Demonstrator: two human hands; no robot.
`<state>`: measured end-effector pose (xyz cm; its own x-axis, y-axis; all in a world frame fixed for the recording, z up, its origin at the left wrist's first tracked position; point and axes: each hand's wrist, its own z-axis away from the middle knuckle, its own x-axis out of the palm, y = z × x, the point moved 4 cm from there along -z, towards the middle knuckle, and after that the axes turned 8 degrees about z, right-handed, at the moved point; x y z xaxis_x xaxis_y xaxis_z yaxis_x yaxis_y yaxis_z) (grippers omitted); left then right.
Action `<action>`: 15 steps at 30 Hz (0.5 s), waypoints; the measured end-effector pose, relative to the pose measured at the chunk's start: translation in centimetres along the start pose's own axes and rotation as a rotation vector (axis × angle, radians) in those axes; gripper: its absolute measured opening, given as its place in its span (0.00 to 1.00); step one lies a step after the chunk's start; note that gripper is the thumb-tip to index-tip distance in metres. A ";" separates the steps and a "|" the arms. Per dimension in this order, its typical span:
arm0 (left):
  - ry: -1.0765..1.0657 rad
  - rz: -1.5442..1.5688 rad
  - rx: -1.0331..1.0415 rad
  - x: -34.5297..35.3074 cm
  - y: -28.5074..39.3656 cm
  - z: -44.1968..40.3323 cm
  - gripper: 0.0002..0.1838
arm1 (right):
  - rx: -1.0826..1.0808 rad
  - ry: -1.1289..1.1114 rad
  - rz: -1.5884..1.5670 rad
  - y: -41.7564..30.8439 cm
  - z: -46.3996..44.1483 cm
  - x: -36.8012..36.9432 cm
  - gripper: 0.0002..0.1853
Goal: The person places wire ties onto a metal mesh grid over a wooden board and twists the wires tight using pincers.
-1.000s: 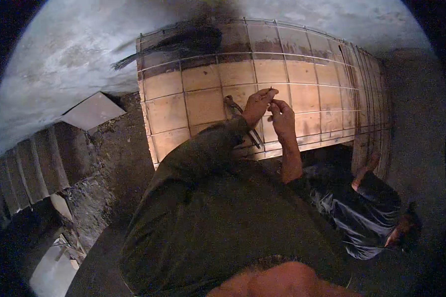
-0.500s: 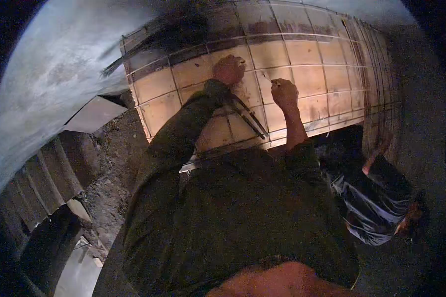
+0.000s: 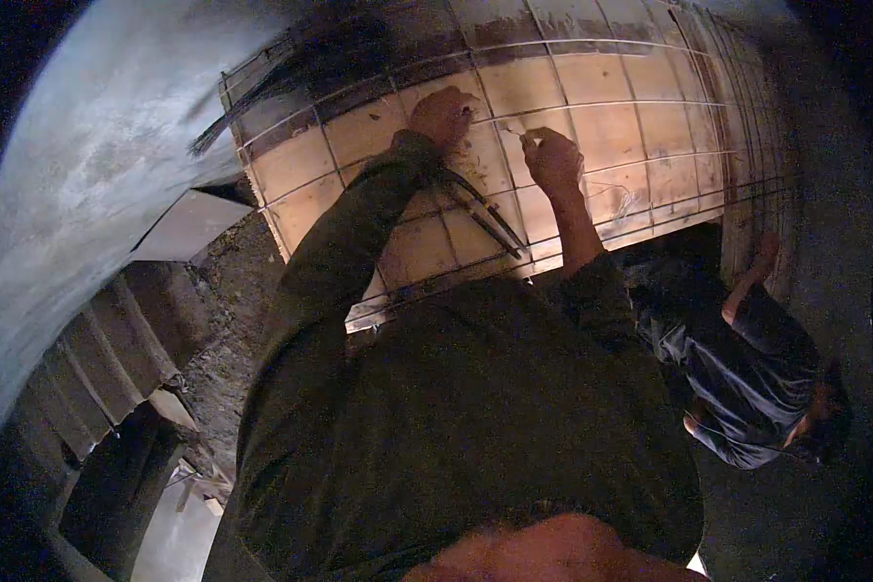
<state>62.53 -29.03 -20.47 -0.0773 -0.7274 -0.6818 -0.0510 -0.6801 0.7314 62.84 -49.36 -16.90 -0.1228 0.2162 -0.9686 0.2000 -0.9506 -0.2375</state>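
Note:
A grid of steel rebar (image 3: 565,104) lies over pale wooden boards (image 3: 514,89). My left hand (image 3: 442,118) is closed at the grid, close to a crossing of bars; what its fingers hold, if anything, is hidden. To its right, my right hand (image 3: 555,161) pinches a thin wire whose pale tip points toward the left hand. Fine loose wire (image 3: 619,197) shows just beside the right wrist. Below my left hand, a dark tool with two long handles, like pincers (image 3: 490,221), rests on the grid.
A bundle of dark wire (image 3: 252,92) lies at the grid's far left. Another person (image 3: 737,349) crouches at the right, an arm reaching toward the bars. Corrugated sheets (image 3: 116,339), rubble (image 3: 228,339) and a flat panel (image 3: 189,225) are at the left.
My right hand has moved up a little and turned, and the fine wire beside its wrist now shows. My left hand stays near the same crossing. The view has shifted slightly.

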 end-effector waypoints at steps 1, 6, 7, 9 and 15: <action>0.023 0.004 0.021 -0.2 0.1 0.0 0.15 | 0.088 -0.006 -0.086 0.2 -0.1 -0.1 0.10; -0.090 0.013 0.121 0.2 -0.8 -1.2 0.15 | 0.102 -0.121 -0.213 1.0 -0.8 -0.1 0.10; -0.117 -0.037 0.091 -0.2 -0.5 -1.3 0.15 | 0.045 -0.141 -0.248 1.3 -1.1 0.3 0.10; -0.066 0.016 0.113 -0.4 -0.6 -1.0 0.15 | 0.030 -0.171 -0.307 1.5 -1.5 1.9 0.11; -0.105 -0.018 0.182 0.4 -1.4 -2.5 0.12 | -0.099 -0.130 -0.164 -0.4 -2.5 2.5 0.16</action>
<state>65.06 -28.54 -21.81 -0.1775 -0.6956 -0.6962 -0.2315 -0.6581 0.7165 64.93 -47.87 -19.40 -0.2845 0.3295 -0.9003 0.2608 -0.8770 -0.4034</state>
